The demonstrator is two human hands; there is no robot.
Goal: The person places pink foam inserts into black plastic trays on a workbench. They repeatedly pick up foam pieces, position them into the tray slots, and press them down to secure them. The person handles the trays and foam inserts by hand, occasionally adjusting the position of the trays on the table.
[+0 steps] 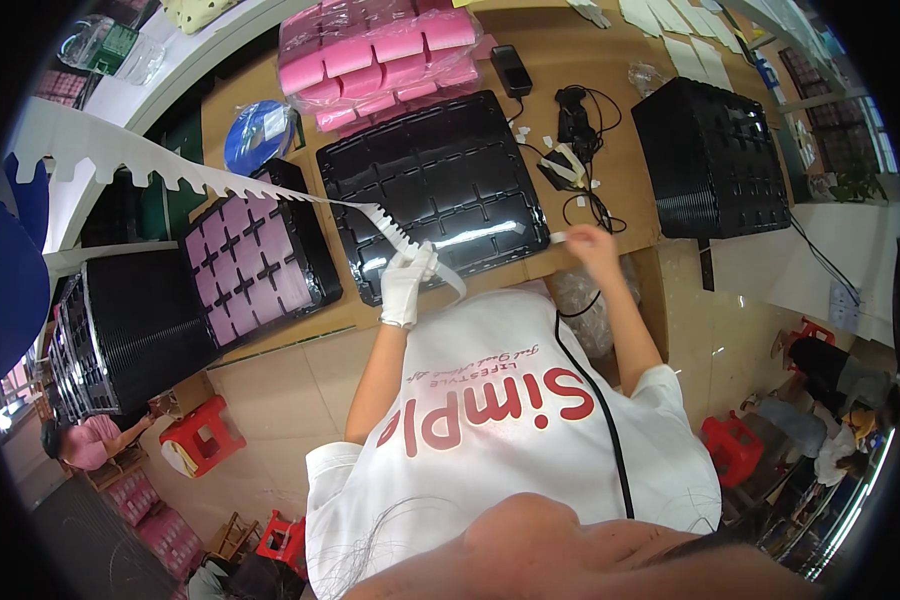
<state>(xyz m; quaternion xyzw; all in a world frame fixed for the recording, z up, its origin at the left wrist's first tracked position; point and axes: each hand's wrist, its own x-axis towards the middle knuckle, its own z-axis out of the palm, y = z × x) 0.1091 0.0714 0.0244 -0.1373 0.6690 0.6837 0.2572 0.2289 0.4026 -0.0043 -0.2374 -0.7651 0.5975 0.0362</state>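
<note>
A long white strip with a notched edge [195, 172] runs from the upper left down to my left hand [406, 285]. That hand wears a white glove and is closed on the strip, whose loose end curls out past the fingers. Bare and partly smeared by motion, my right hand [592, 250] is at the near right corner of the black tray [420, 165]. Its fingers are pinched on a small white piece [558, 238]. The black tray has a grid of compartments and lies on the brown table in front of me, under my left hand.
Left of the tray is a black tray with pink sheets [245, 255], beside a tall stack of black trays [140, 325]. Another tray stack [710, 160] stands right. Pink foam pieces in plastic [380, 60], a blue roll [260, 137] and black cables [582, 125] lie farther back.
</note>
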